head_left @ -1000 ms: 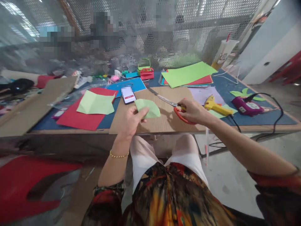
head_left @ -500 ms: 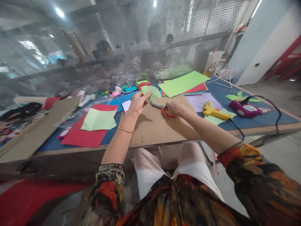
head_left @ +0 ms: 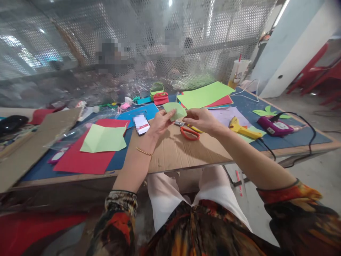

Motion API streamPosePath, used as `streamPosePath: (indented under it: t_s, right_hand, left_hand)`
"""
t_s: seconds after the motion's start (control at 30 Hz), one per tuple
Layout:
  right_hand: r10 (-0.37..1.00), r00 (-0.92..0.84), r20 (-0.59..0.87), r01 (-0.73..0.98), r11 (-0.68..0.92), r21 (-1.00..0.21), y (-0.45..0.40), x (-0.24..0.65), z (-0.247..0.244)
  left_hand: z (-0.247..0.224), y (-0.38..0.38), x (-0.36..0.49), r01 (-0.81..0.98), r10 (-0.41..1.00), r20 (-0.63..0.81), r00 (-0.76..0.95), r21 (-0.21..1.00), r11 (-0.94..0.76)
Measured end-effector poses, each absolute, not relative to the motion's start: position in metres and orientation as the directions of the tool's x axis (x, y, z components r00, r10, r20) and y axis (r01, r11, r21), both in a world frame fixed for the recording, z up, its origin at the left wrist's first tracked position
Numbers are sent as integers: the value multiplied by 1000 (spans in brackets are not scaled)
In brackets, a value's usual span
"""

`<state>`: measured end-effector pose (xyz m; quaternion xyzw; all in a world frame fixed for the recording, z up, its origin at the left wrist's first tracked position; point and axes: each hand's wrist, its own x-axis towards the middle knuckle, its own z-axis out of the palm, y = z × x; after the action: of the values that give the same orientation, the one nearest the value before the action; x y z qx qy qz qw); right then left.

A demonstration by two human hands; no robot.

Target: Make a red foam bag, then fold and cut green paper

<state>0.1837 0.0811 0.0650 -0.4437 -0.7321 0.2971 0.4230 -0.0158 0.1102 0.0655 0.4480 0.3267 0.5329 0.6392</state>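
Note:
A small piece of light green paper (head_left: 174, 106) is pinched in my left hand (head_left: 163, 122) above the cardboard. My right hand (head_left: 200, 119) has its fingers closed at the right edge of that paper. Below my hands, scissors (head_left: 190, 134) with orange-red handles lie on the brown cardboard (head_left: 170, 151), their blades partly under the hands. Something yellow (head_left: 196, 128) lies beside the scissors, partly hidden by my right hand. Left of my left hand is a phone (head_left: 141, 124) with its screen lit.
On the left, a creased green sheet (head_left: 103, 138) lies over red paper (head_left: 80, 160). Green sheets (head_left: 205, 94) are stacked behind. To the right are a yellow glue gun (head_left: 245, 129), a purple device (head_left: 275, 126) with a black cable, and a drink cup (head_left: 238, 73). Small paper baskets (head_left: 160, 98) stand at the back.
My right hand has let go of the scissors, which now lie on the cardboard, and has come to the paper's edge. The view has shifted slightly.

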Motion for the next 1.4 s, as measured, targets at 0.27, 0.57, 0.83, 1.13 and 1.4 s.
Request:
streamPosePath:
  t_s: [0.27, 0.57, 0.83, 1.13, 1.4]
  right_hand:
    - [902, -268, 337, 234, 400, -886, 65, 185, 73]
    - [874, -312, 372, 194, 442, -876, 57, 190, 79]
    - [851, -286, 440, 288, 514, -808, 56, 200, 73]
    - [839, -346, 421, 209, 506, -837, 53, 203, 77]
    - [835, -347, 427, 191, 508, -840, 46, 203, 84]
  left_hand:
    - [68, 103, -15, -367, 952, 73, 296, 929, 43]
    - [72, 94, -14, -304, 935, 51, 352, 951, 63]
    - [65, 89, -8, -266, 918, 15, 396, 959, 99]
    - [58, 94, -9, -317, 937, 11, 350, 942, 107]
    - [58, 93, -7, -345, 923, 6, 385, 929, 137]
